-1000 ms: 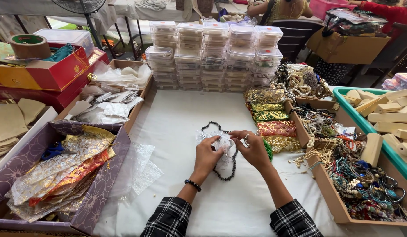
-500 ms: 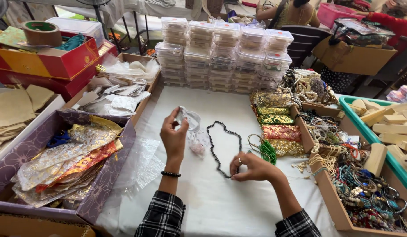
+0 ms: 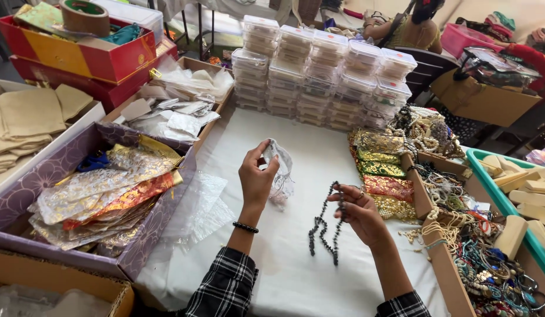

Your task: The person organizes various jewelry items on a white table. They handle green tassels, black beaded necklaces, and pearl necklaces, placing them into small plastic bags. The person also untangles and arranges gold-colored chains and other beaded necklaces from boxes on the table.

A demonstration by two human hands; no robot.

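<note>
Necklace dangles from right hand grip.

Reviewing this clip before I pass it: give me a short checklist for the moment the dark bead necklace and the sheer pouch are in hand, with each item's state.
1. Left hand grips the sheer pouch at its top: ok.
2. Pouch mouth open wide enough: cannot tell, fabric is bunched.
3. Right hand holds the dark bead necklace: ok, it hangs in loops from the fingers.
4. Necklace free of knots: cannot tell.
5. Necklace clear of the jewellery tray on the right: ok, apart.
6. White tablecloth under both hands bare to catch a drop: ok.
</note>
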